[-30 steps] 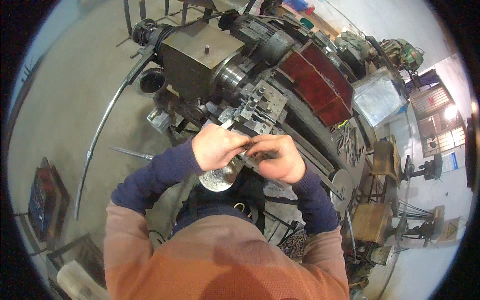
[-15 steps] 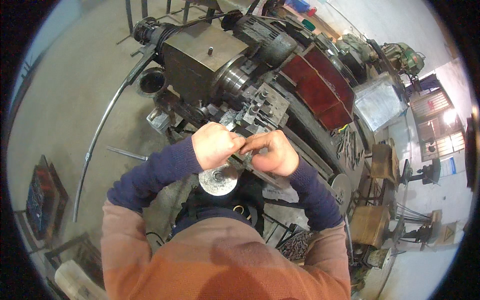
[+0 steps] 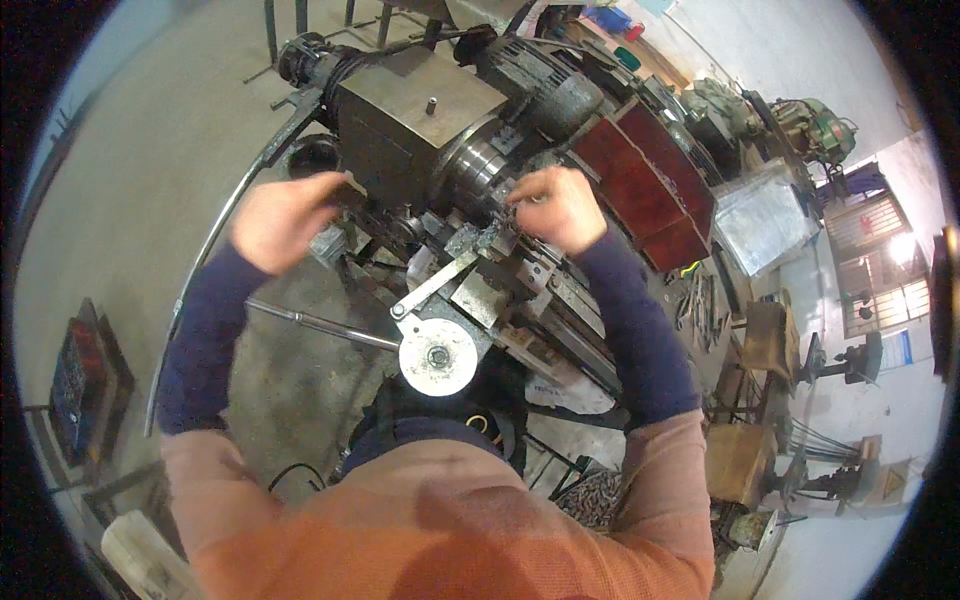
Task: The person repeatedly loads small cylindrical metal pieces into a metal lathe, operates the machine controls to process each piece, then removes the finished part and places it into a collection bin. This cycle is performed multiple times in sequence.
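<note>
My left hand (image 3: 288, 222) is raised beside the front of the lathe's headstock (image 3: 395, 130), slightly blurred. Its fingers stretch toward a dark part at the headstock's lower left; whether they touch it cannot be told. My right hand (image 3: 562, 208) is at the shiny round chuck (image 3: 478, 168), fingers curled and thumb drawn in. Whatever its fingertips hold is too small to make out. Below the hands lie the metal slide block (image 3: 480, 298), a flat bar lever (image 3: 436, 284) and a pale round handwheel (image 3: 438, 357) close to my body.
A long bent metal rod (image 3: 205, 262) curves down on the left. Behind the bed stands a dark red tray (image 3: 640, 180), with a motor (image 3: 560, 95) farther back. Several hand tools (image 3: 697, 305) lie to the right. A straight bar (image 3: 320, 322) sticks out left of the handwheel.
My hands were together over the slide and have parted. The left has moved left and up, the right up toward the chuck. The flat lever and slide block now show.
</note>
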`<move>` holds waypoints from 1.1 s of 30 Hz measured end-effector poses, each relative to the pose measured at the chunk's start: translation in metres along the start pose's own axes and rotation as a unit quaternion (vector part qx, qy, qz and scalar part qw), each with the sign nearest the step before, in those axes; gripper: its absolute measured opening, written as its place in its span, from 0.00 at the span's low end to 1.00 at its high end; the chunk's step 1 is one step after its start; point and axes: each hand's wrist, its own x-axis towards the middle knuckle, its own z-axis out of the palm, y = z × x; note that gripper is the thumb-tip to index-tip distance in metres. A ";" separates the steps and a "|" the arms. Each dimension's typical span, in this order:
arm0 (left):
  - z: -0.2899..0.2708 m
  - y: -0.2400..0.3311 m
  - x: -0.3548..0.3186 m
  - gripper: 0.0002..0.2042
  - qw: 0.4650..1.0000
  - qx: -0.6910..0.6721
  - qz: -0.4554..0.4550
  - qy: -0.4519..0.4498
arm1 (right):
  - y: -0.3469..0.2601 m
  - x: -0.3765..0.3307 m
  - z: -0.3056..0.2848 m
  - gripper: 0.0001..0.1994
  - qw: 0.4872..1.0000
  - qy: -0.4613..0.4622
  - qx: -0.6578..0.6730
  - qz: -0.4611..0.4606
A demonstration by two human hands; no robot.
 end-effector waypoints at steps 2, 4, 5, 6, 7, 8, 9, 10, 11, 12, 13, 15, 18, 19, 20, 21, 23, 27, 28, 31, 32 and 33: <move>-0.026 -0.035 -0.030 0.19 0.982 0.136 -0.125 -0.047 | 0.038 0.017 0.016 0.09 0.998 -0.042 -0.017 0.037; -0.041 -0.070 -0.072 0.17 0.951 0.242 -0.184 -0.059 | 0.087 0.026 0.054 0.08 0.998 -0.027 -0.041 0.032; -0.050 -0.085 -0.100 0.18 0.937 0.252 -0.225 -0.088 | 0.078 0.036 0.060 0.08 0.994 -0.053 -0.041 0.084; -0.057 -0.090 -0.124 0.19 0.933 0.249 -0.244 -0.092 | 0.068 0.043 0.062 0.08 0.987 -0.078 -0.042 0.137; -0.057 -0.094 -0.142 0.20 0.931 0.240 -0.258 -0.095 | 0.069 0.042 0.060 0.09 0.989 -0.088 -0.026 0.118; -0.057 -0.095 -0.157 0.21 0.929 0.207 -0.290 -0.097 | 0.072 0.041 0.057 0.10 0.990 -0.100 -0.007 0.095; -0.053 -0.095 -0.169 0.22 0.927 0.171 -0.319 -0.101 | 0.075 0.036 0.058 0.10 0.991 -0.098 0.002 0.086; -0.048 -0.095 -0.176 0.23 0.922 0.134 -0.347 -0.104 | 0.077 0.034 0.058 0.09 0.992 -0.095 0.012 0.076; -0.041 -0.094 -0.180 0.20 0.926 0.107 -0.358 -0.060 | 0.075 0.034 0.060 0.07 0.994 -0.079 0.013 0.073; -0.036 -0.101 -0.185 0.18 0.916 0.114 -0.378 -0.073 | 0.073 0.034 0.062 0.06 0.995 -0.063 0.014 0.070; -0.032 -0.113 -0.190 0.16 0.906 0.121 -0.397 -0.087 | 0.071 0.036 0.064 0.05 0.989 -0.058 0.019 0.135; -0.026 -0.123 -0.187 0.14 0.896 0.142 -0.411 -0.093 | 0.075 0.033 0.060 0.05 0.998 -0.058 0.022 0.034; -0.022 -0.132 -0.182 0.12 0.897 0.179 -0.397 -0.083 | 0.058 0.033 0.048 0.11 0.988 -0.069 0.093 0.097; -0.023 -0.134 -0.183 0.11 0.896 0.186 -0.394 -0.087 | 0.051 0.036 0.046 0.17 0.977 -0.076 0.128 0.151; -0.023 -0.137 -0.181 0.10 0.897 0.192 -0.388 -0.091 | 0.054 0.038 0.046 0.18 0.982 -0.093 0.098 0.130; -0.021 -0.137 -0.181 0.09 0.893 0.227 -0.378 -0.085 | 0.059 0.040 0.046 0.18 0.985 -0.111 0.068 0.110; -0.017 -0.139 -0.181 0.08 0.882 0.296 -0.358 -0.075 | 0.053 0.042 0.047 0.17 0.974 -0.105 0.104 0.171; -0.050 -0.205 -0.180 0.11 0.797 0.375 -0.426 -0.204 | 0.039 0.039 0.039 0.15 0.969 -0.107 0.075 0.208; -0.067 -0.249 -0.183 0.12 0.751 0.392 -0.469 -0.249 | 0.041 0.040 0.041 0.15 0.967 -0.106 0.086 0.214; -0.084 -0.335 -0.189 0.12 0.797 0.446 -0.371 -0.166 | 0.044 0.042 0.046 0.14 0.955 -0.094 0.120 0.253; -0.089 -0.348 -0.178 0.12 0.784 0.455 -0.391 -0.159 | 0.045 0.042 0.046 0.14 0.955 -0.092 0.119 0.256; -0.087 -0.357 -0.171 0.12 0.773 0.436 -0.432 -0.156 | 0.046 0.042 0.046 0.14 0.955 -0.090 0.119 0.258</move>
